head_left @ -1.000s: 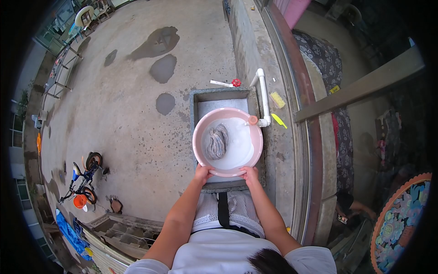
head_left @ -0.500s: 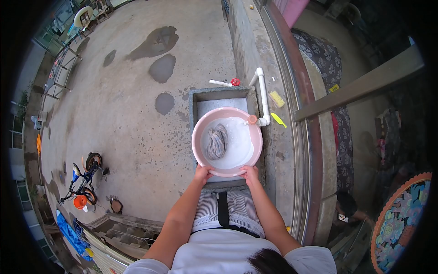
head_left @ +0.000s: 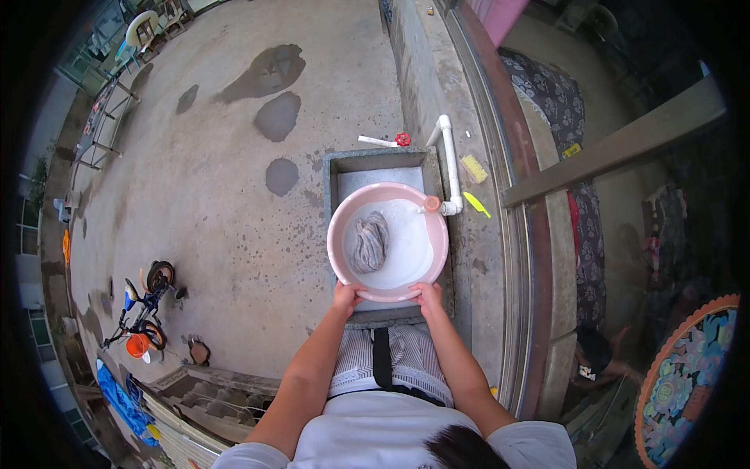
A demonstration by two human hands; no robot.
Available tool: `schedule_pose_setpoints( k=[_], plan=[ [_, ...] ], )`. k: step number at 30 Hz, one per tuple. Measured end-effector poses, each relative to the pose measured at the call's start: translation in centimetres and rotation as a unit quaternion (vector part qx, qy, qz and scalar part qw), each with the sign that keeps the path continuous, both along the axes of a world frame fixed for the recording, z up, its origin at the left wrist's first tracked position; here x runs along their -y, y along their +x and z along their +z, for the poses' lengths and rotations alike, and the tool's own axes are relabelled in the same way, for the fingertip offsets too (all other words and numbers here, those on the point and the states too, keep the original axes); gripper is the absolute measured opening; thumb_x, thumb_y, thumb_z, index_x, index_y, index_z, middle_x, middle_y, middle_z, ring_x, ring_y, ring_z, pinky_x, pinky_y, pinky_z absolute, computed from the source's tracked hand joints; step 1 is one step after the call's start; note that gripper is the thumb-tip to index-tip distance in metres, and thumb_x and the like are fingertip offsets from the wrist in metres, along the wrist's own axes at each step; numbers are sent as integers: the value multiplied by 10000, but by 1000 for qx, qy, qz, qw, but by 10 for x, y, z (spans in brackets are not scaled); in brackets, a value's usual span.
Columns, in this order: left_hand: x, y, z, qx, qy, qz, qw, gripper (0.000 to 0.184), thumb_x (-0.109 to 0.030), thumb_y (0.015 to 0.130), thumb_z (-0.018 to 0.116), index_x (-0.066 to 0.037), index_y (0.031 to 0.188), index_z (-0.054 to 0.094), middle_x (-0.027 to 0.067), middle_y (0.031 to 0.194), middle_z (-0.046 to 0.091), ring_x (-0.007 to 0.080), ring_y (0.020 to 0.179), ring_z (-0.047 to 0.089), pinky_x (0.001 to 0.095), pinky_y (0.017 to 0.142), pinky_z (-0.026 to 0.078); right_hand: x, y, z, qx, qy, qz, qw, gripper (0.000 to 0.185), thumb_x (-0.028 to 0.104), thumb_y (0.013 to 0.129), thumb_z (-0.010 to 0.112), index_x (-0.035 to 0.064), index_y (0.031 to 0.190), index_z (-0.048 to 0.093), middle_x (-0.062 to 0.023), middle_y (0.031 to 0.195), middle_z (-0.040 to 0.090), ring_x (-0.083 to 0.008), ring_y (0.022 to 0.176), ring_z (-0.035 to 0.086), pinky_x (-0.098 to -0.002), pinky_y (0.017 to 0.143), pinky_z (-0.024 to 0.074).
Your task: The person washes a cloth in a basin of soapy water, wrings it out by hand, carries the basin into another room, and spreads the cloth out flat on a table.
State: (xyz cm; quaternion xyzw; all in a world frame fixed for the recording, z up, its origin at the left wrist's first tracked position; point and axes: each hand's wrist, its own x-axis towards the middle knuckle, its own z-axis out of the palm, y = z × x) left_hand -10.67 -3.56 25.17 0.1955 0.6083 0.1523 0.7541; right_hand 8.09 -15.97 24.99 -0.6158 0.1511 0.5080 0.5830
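A round pink basin (head_left: 337, 246) sits over a grey stone sink (head_left: 331, 187), covering much of its opening. Inside it a twisted, striped greyish cloth (head_left: 370, 241) lies left of centre in whitish, sudsy water (head_left: 406, 242). My left hand (head_left: 348, 298) grips the near rim at the left, fingers closed around it. At the right of the same rim, my right hand (head_left: 427, 299) is closed on the basin too. A white pipe tap (head_left: 449, 208) with an orange-pink end (head_left: 431, 204) reaches over the basin's right edge.
On the ledge to the right lie a yellow scrubbing brush (head_left: 473, 168) and a yellow-green brush (head_left: 476, 205). Behind the sink is a red valve handle (head_left: 403, 139). A window frame (head_left: 512, 273) runs along the right. A small bicycle (head_left: 144, 309) lies at left.
Both hands keep their hold on the basin's near rim. The basin has shifted very slightly to the left; little else differs.
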Motion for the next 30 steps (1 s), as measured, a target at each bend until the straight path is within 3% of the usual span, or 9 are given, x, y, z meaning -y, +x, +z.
schedule_pose_setpoints(
  k=[5,20,30],
  plan=[
    [0,-1,1,10,-4,-2,1000,474,76,684,594,-121,1084,433,66,921,592,205,742,620,277,524,522,-1,-1,2,1,-3,3,1000,343,-28,624,593,-30,957,512,-149,834,610,-271,678,634,-359,531,551],
    [1,-3,3,21,9,-1,1000,404,84,674,586,-86,1028,492,70,872,610,212,748,632,307,580,544,2,-1,0,6,-6,1,1000,331,-24,619,593,-32,941,517,-141,823,604,-260,663,629,-364,541,558],
    [4,-5,-4,-6,14,-18,1000,401,91,660,591,-85,1006,490,71,863,606,203,733,627,303,578,548,6,-4,-11,4,-19,-17,1000,335,-32,616,586,-33,941,508,-147,813,597,-270,645,622,-359,477,539]
  ],
)
